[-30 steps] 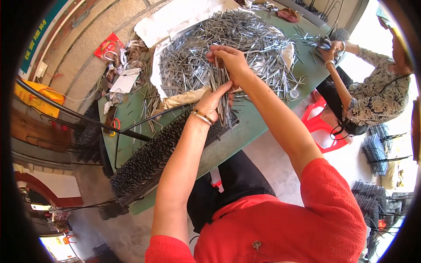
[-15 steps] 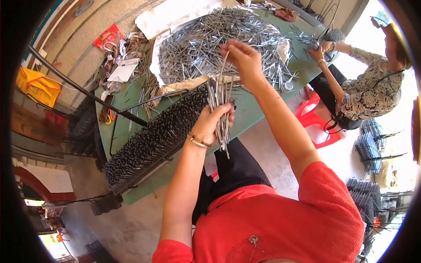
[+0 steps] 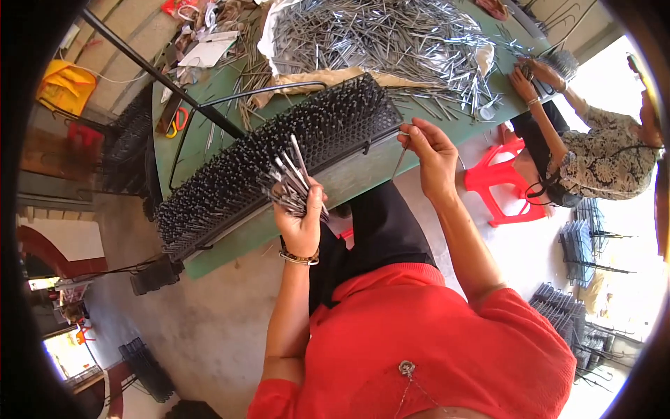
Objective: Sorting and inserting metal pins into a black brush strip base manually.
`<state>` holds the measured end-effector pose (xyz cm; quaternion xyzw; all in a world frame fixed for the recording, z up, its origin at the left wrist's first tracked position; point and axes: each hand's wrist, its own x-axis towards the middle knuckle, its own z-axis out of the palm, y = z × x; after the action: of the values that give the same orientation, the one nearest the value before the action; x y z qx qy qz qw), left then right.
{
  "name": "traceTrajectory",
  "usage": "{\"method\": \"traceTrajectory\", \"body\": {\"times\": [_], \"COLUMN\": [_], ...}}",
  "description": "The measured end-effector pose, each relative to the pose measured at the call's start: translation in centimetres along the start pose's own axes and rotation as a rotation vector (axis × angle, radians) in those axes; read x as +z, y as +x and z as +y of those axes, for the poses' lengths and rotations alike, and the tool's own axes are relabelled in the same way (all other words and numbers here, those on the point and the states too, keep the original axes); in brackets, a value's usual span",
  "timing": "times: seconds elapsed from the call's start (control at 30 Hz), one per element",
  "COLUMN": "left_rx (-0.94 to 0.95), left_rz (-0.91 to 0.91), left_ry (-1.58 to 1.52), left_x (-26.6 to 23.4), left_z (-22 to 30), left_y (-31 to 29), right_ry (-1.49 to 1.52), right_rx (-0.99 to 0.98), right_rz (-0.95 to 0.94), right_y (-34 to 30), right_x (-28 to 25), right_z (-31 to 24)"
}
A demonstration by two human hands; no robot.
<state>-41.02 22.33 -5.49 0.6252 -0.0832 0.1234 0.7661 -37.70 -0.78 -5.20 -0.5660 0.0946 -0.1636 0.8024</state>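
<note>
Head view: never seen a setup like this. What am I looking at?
No robot here, just bare hands, seen from above by a head-worn fisheye camera, so straight edges bend. The left hand grips a bundle of metal rods; the right hand pinches a thin rod. On the green table, a black rack full of upright dark pins lies along the near edge, with a heap of loose rods behind it. Another person is at the right.

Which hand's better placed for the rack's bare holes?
Probably the right hand: it pinches a thin rod near the bare end of the rack; the left hand grips a bundle.
</note>
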Motion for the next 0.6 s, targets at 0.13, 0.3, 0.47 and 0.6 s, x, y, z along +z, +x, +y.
{"method": "traceTrajectory", "body": {"times": [0.13,0.3,0.47,0.6], "left_rx": [0.153,0.200,0.135,0.095], "left_rz": [0.152,0.345,0.285,0.305], "left_ry": [0.143,0.270,0.351,0.319], "left_x": [-2.0,-2.7,-3.8,-3.9], "left_z": [-4.7,-10.6,-12.5,-11.9], "left_y": [-0.9,-1.9,-2.8,-2.6], "right_ry": [-0.043,-0.036,-0.078,-0.110], "right_rx": [0.033,0.051,-0.004,-0.009], "right_rz": [-0.067,-0.090,-0.106,-0.159], "right_y": [-0.5,-1.1,-1.6,-1.9], "right_x": [0.5,1.3,3.1,5.4], "right_z": [0.5,1.3,1.9,1.8]}}
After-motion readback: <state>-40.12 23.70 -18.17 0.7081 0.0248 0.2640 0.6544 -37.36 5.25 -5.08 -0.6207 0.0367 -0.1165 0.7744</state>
